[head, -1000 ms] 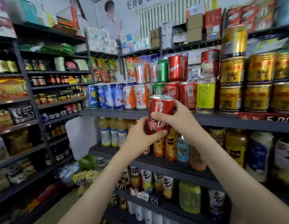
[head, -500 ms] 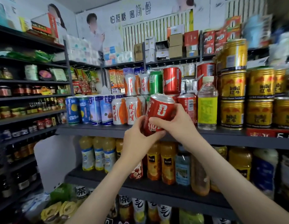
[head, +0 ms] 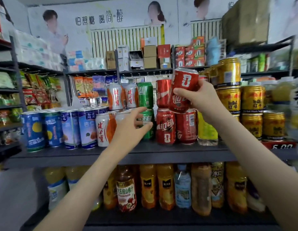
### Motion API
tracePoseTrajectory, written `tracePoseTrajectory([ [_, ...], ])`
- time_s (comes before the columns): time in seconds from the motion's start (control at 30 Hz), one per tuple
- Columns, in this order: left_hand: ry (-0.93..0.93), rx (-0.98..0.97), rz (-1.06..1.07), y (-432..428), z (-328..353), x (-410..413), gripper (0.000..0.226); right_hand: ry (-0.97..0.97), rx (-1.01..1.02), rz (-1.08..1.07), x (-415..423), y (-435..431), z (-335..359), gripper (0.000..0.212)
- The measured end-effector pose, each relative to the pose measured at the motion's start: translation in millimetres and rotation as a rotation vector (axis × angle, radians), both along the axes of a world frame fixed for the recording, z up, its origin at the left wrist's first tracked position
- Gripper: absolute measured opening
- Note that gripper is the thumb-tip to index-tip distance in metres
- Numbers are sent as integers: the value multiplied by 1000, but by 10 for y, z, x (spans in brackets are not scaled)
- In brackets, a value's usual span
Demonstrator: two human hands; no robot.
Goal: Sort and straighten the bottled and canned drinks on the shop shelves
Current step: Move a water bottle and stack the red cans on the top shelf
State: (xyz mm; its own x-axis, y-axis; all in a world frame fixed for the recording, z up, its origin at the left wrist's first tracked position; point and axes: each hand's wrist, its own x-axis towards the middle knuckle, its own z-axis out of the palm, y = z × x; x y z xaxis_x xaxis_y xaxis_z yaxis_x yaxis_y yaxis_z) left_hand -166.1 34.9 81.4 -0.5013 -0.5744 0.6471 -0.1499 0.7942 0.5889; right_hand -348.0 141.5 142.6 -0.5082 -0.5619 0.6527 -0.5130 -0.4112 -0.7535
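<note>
My right hand (head: 200, 100) grips a red cola can (head: 182, 90), tilted, above two red cola cans (head: 165, 125) that stand on the dark shelf (head: 145, 151). Another red can (head: 163, 94) is stacked just left of the held one. My left hand (head: 131, 125) is empty, its fingers spread in front of the lower green can (head: 147, 124); a second green can (head: 145, 94) sits on top of that one. White-and-orange cans (head: 103, 129) stand to the left of my left hand.
Blue cans (head: 51, 129) fill the shelf's left end and stacked gold cans (head: 251, 112) its right. A yellow-labelled bottle (head: 206, 130) stands behind the red cans. Juice bottles (head: 148, 185) line the shelf below. Snack packets (head: 36, 90) and boxes (head: 150, 55) sit higher up.
My left hand has let go of the red can and dropped left toward the green cans. My right hand alone has lifted the can up and to the right.
</note>
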Motion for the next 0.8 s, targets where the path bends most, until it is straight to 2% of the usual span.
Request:
tracePoseTrajectory([
  [0.13, 18, 62, -72, -86, -31, -160, 53, 59, 62, -46, 78, -25, -183, 44],
  [0.33, 26, 54, -88, -182, 180, -352, 50, 25, -6, -85, 44, -238, 46, 44],
  [0.47, 28, 100, -80, -307, 262, -467, 53, 50, 77, -111, -32, -449, 180, 37],
  [0.57, 54, 123, -90, -381, 293, -555, 55, 81, 140, -123, -53, -578, 194, 40],
  [0.67, 80, 128, -104, -417, 314, -646, 60, 148, 194, -151, -55, -644, 196, 31],
  [0.8, 46, 137, -99, -417, 332, -749, 68, 188, 219, -206, -75, -698, 203, 45],
])
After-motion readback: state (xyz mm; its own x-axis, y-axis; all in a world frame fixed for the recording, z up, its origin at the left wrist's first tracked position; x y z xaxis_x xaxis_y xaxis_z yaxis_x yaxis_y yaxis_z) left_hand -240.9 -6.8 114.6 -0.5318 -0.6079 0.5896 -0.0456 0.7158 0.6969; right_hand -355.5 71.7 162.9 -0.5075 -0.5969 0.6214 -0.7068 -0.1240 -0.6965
